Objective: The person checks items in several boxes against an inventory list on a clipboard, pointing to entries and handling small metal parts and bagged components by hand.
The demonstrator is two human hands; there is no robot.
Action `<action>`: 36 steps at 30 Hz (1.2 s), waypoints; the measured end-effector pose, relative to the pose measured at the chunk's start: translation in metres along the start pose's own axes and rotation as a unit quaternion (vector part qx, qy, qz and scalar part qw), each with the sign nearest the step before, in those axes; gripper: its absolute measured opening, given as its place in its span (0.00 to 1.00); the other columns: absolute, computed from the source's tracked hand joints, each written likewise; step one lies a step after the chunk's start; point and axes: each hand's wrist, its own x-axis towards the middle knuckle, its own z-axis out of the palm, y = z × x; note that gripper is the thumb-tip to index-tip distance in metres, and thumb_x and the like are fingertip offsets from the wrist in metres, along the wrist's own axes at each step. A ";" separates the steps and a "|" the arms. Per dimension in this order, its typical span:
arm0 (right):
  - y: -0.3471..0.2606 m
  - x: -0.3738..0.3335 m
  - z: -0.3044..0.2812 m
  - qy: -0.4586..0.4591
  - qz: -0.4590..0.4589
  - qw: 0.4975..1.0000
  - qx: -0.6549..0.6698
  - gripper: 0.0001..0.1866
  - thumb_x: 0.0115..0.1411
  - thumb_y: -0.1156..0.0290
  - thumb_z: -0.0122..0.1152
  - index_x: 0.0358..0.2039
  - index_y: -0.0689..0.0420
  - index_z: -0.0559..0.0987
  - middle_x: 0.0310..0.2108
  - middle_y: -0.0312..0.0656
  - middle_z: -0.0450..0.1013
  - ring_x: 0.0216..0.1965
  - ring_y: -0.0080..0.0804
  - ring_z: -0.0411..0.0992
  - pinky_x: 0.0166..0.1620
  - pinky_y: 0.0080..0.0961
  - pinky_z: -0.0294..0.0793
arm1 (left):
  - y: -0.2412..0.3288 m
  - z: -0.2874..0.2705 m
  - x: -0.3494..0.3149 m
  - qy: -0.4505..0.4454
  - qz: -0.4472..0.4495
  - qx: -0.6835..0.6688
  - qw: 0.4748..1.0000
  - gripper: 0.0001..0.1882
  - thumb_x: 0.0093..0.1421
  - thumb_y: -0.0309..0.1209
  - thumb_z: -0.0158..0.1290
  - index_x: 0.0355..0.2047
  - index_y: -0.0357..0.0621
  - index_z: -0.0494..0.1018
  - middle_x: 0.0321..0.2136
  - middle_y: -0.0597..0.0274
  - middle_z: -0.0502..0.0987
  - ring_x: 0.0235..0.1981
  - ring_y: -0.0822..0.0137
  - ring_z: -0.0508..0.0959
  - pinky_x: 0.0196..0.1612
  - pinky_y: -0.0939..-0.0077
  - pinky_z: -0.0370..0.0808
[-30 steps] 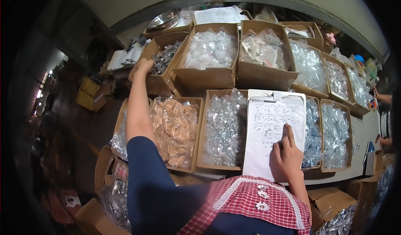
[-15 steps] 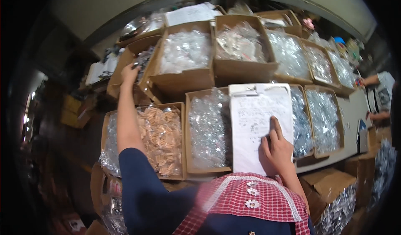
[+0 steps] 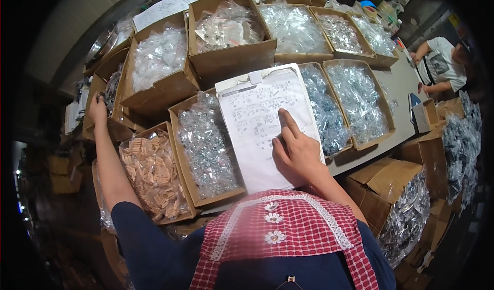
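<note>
My left hand [image 3: 98,108] reaches to the far left, at a carton [image 3: 114,116] of dark packaged parts. Its fingers are closed around something small and dark, too unclear to name. My right hand [image 3: 301,153] rests on a clipboard [image 3: 250,78], holding nothing. Its index finger is stretched out onto the written sheet [image 3: 252,146], with the thumb apart and the other fingers bent. The clipboard lies over cartons, between a box of clear bags of small metal parts [image 3: 208,146] and a box of bluish bagged parts [image 3: 325,112].
Bagged wooden dowels [image 3: 154,174] fill a carton at the near left. Behind stand more cartons, including one of white bagged parts [image 3: 159,58]. Right of me, an open carton [image 3: 381,187] spills silvery bags. Another person [image 3: 445,63] sits at the table's far right.
My view has turned to the right, so the cartons and both hands appear farther left. My left hand stays by the dark parts' carton, and my right index finger remains on the sheet.
</note>
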 end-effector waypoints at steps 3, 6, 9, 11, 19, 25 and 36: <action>-0.007 0.005 0.001 -0.008 -0.014 1.000 0.011 0.11 0.59 0.64 0.59 0.30 0.59 0.73 0.65 0.48 0.64 0.22 0.42 0.77 0.26 0.34 0.76 | -0.032 -0.023 0.000 0.053 0.031 -0.070 0.996 0.20 0.65 0.37 0.54 0.53 0.39 0.76 0.48 0.52 0.81 0.49 0.55 0.79 0.54 0.65 0.71; -0.012 0.007 0.005 0.000 -0.017 0.999 0.032 0.10 0.59 0.65 0.58 0.31 0.58 0.73 0.65 0.49 0.64 0.26 0.45 0.78 0.28 0.36 0.78 | -0.036 -0.032 -0.004 0.066 -0.067 -0.285 0.954 0.13 0.60 0.32 0.61 0.42 0.37 0.80 0.34 0.59 0.84 0.31 0.70 0.81 0.37 0.74 0.76; -0.008 0.005 0.007 0.011 -0.007 0.999 0.029 0.09 0.60 0.66 0.58 0.33 0.59 0.73 0.65 0.51 0.64 0.29 0.46 0.79 0.28 0.36 0.76 | 0.037 -0.031 -0.027 0.008 -0.151 -0.519 0.841 0.13 0.57 0.36 0.62 0.36 0.39 0.80 0.30 0.61 0.83 0.29 0.72 0.81 0.30 0.80 0.72; -0.012 0.004 0.000 0.004 0.008 1.000 0.007 0.09 0.60 0.66 0.57 0.35 0.59 0.74 0.66 0.50 0.63 0.29 0.47 0.79 0.28 0.36 0.76 | 0.098 -0.049 -0.059 -0.094 -0.128 -0.538 0.828 0.11 0.59 0.35 0.60 0.36 0.39 0.80 0.31 0.57 0.83 0.28 0.70 0.81 0.29 0.79 0.73; -0.015 0.005 0.000 -0.024 0.001 1.000 0.014 0.10 0.60 0.66 0.57 0.34 0.61 0.74 0.65 0.50 0.64 0.29 0.49 0.78 0.29 0.37 0.76 | 0.176 -0.104 -0.135 -0.342 -0.149 -0.658 0.654 0.22 0.73 0.38 0.37 0.57 0.33 0.66 0.51 0.42 0.77 0.51 0.55 0.79 0.47 0.68 0.77; -0.010 0.003 -0.002 -0.017 -0.008 1.000 0.016 0.11 0.61 0.65 0.58 0.32 0.60 0.73 0.65 0.49 0.64 0.28 0.48 0.78 0.28 0.37 0.76 | 0.213 -0.114 -0.159 -0.388 -0.117 -0.654 0.639 0.25 0.75 0.41 0.35 0.61 0.34 0.63 0.54 0.42 0.75 0.53 0.55 0.78 0.49 0.67 0.78; 0.001 0.000 0.001 0.017 -0.040 0.999 0.018 0.12 0.62 0.64 0.58 0.32 0.60 0.72 0.66 0.47 0.63 0.25 0.45 0.78 0.25 0.34 0.74 | 0.194 -0.104 -0.134 -0.263 -0.103 -0.661 0.695 0.14 0.66 0.26 0.48 0.50 0.31 0.68 0.48 0.43 0.78 0.50 0.55 0.80 0.47 0.67 0.79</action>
